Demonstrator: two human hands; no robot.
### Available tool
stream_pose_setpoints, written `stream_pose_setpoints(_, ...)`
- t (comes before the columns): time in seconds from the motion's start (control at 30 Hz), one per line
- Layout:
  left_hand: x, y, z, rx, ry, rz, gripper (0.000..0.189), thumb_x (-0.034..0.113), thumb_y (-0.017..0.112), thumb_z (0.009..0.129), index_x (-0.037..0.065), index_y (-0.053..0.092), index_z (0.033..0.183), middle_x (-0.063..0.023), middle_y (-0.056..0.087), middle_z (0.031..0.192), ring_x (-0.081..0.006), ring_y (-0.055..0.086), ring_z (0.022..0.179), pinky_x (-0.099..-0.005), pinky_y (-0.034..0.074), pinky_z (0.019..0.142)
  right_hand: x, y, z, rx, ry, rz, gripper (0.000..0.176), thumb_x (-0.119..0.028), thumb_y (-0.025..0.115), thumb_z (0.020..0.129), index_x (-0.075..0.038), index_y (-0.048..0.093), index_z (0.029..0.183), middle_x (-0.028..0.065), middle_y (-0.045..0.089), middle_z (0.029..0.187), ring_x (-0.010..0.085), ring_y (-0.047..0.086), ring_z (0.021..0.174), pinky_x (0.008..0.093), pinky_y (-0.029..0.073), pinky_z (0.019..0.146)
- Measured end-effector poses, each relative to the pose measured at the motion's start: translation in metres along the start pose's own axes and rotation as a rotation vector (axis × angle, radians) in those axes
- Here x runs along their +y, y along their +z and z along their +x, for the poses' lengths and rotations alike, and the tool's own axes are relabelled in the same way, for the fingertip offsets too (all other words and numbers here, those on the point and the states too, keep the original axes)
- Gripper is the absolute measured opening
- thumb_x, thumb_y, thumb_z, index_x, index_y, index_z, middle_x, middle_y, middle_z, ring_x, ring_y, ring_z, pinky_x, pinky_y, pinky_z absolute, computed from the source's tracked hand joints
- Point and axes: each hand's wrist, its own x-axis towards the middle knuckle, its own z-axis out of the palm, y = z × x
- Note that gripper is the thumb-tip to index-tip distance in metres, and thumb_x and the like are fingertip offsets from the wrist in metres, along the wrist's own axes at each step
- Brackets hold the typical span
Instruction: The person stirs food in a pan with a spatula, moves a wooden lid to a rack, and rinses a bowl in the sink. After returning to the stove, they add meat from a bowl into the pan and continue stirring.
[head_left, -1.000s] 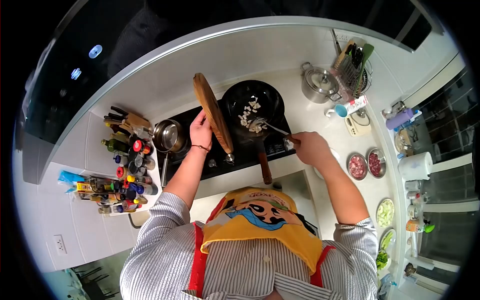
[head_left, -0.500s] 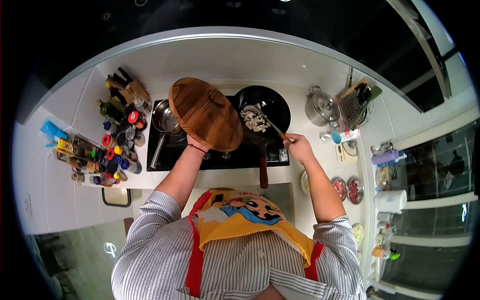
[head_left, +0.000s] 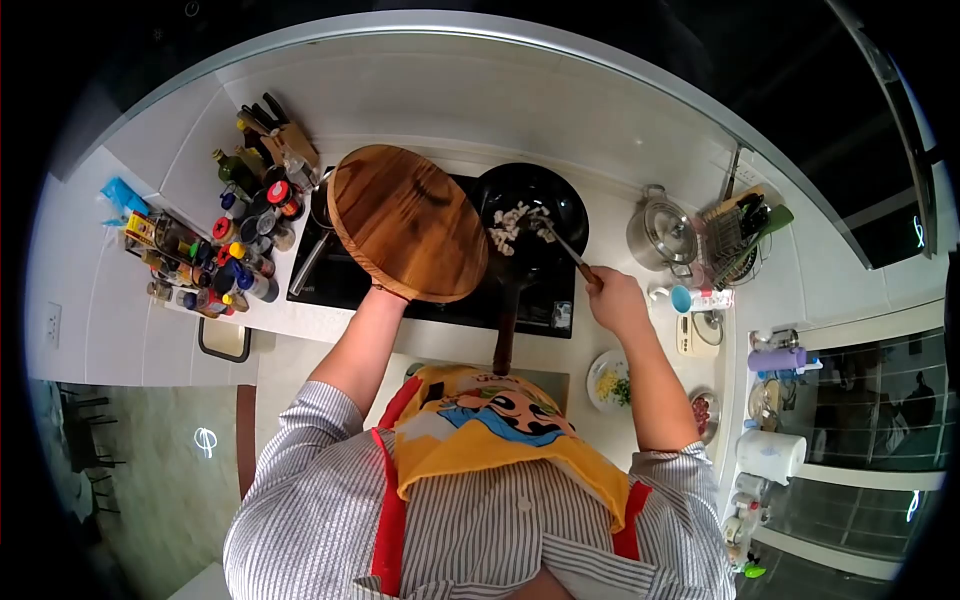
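your right hand (head_left: 612,300) grips the spatula (head_left: 562,247), mid-stir in the pale pieces (head_left: 510,226) in the wok (head_left: 545,200) on the hob (head_left: 345,285). left hand (head_left: 384,294) clutches the wooden board (head_left: 405,222), raised beside the wok. next move likely needs the board clear of the wok.

A lidded steel pot (head_left: 662,232) stands at the back right of the white counter (head_left: 620,170), just beside a dish rack (head_left: 738,232) full of utensils; a knife block (head_left: 285,140) and a crowd of bottles and jars (head_left: 215,260) fill the left end, while a small plate of chopped yellow and green bits (head_left: 610,382), a bowl of red meat (head_left: 703,412) and a paper towel roll (head_left: 770,455) sit along the right edge
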Motion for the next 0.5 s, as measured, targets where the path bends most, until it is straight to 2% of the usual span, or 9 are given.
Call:
stream_pose_setpoints(0.07,-0.003,0.005,-0.003,-0.001,0.003,0.025,0.071,0.062,0.051,0.103,0.013,0.049,0.154,-0.0147,0.052,0.155,-0.0373,0.05,0.142,-0.0593,0.042,0.119,0.014,0.024,0.012,0.082,0.039,0.135,0.035,-0.016,0.07,0.093,-0.007,0.072,0.126,0.0233,0.075,0.106,0.0429,0.071,0.1,0.0487,0.058,0.089)
stream_pose_setpoints(0.1,-0.005,0.008,-0.005,-0.005,0.003,0.026,0.071,0.062,0.052,0.103,0.013,0.049,0.154,-0.0148,0.053,0.155,-0.0373,0.051,0.141,-0.0592,0.042,0.118,0.019,0.036,0.015,0.084,0.038,0.139,0.035,-0.016,0.07,0.093,-0.007,0.072,0.126,0.0233,0.075,0.106,0.0429,0.071,0.1,0.0487,0.058,0.089)
stream_pose_setpoints(0.17,-0.007,0.014,-0.008,-0.017,0.008,0.021,0.071,0.061,0.053,0.103,0.012,0.049,0.154,-0.0152,0.054,0.154,-0.0374,0.052,0.14,-0.0591,0.043,0.117,0.026,0.056,0.02,0.116,0.049,0.332,0.037,-0.019,0.073,0.091,-0.007,0.072,0.126,0.0224,0.076,0.109,0.0415,0.072,0.102,0.0458,0.058,0.091)
stream_pose_setpoints(0.23,-0.007,0.016,-0.01,0.017,0.029,0.027,0.071,0.061,0.054,0.102,0.012,0.05,0.154,-0.0155,0.054,0.154,-0.0378,0.052,0.14,-0.0596,0.044,0.117,0.023,0.054,0.014,0.091,0.03,0.323,0.039,-0.02,0.075,0.09,-0.008,0.073,0.127,0.0218,0.076,0.112,0.0392,0.073,0.102,0.0436,0.058,0.091)
stream_pose_setpoints(0.27,-0.007,0.016,-0.014,0.056,0.043,0.031,0.072,0.062,0.054,0.102,0.012,0.05,0.153,-0.0158,0.054,0.154,-0.0382,0.052,0.14,-0.0601,0.044,0.117,0.023,0.05,0.008,0.008,0.058,0.342,0.039,-0.02,0.075,0.09,-0.008,0.074,0.126,0.0219,0.076,0.111,0.0388,0.073,0.102,0.0435,0.058,0.091)
stream_pose_setpoints(0.3,-0.006,0.015,-0.017,0.057,0.051,0.026,0.072,0.062,0.054,0.102,0.012,0.05,0.153,-0.0158,0.054,0.154,-0.0382,0.052,0.14,-0.0601,0.044,0.117,0.019,0.042,0.002,-0.076,0.088,0.358,0.038,-0.019,0.075,0.09,-0.008,0.074,0.126,0.022,0.076,0.11,0.0383,0.073,0.101,0.0435,0.058,0.091)
stream_pose_setpoints(0.43,-0.004,0.01,-0.022,0.04,0.068,0.013,0.07,0.06,0.054,0.102,0.012,0.051,0.153,-0.0155,0.055,0.153,-0.0375,0.053,0.139,-0.0589,0.044,0.116,-0.003,-0.028,-0.029,-0.087,0.004,0.213,0.036,-0.018,0.074,0.089,-0.008,0.076,0.124,0.0233,0.076,0.106,0.0395,0.073,0.1,0.0444,0.058,0.09)
stream_pose_setpoints(0.5,-0.003,0.01,-0.024,0.034,0.079,0.015,0.069,0.059,0.054,0.102,0.012,0.051,0.153,-0.0153,0.055,0.152,-0.0371,0.053,0.138,-0.0583,0.044,0.116,-0.013,-0.056,-0.045,-0.069,-0.048,0.065,0.036,-0.017,0.075,0.089,-0.007,0.076,0.123,0.0217,0.077,0.105,0.0385,0.074,0.097,0.0421,0.058,0.089)
